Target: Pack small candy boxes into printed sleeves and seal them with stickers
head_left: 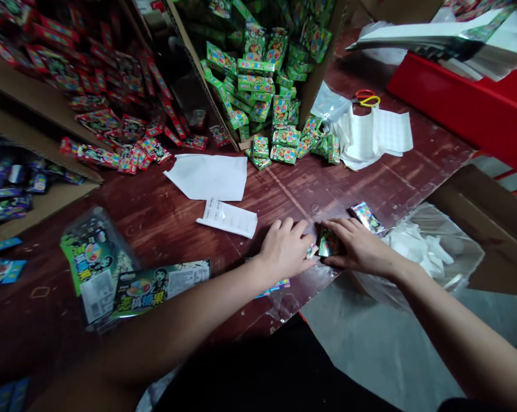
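Note:
My right hand (361, 247) is curled round a small, shiny dark-green candy packet (328, 243) near the table's edge. Just left of it, my left hand (286, 247) rests with its fingers bent and closed over a small colourful packet (310, 250), mostly hidden under them. A shiny, multicoloured packet (367, 218) lies beyond my right hand. Beneath my left wrist, a few blue packets (275, 287) show in part. Toward the left of the table are two flat printed bags (159, 286) with candy pictures, partly covered by my left forearm.
Open cartons hold red boxes (125, 74), green boxes (258, 86) and purple packets (9, 189). White paper (210, 176) and a label strip (230, 218) lie mid-table. Scissors (367, 98) are by a label roll (361, 137). A clear bag of scraps (417, 252) hangs at right, below a red bin (460, 109).

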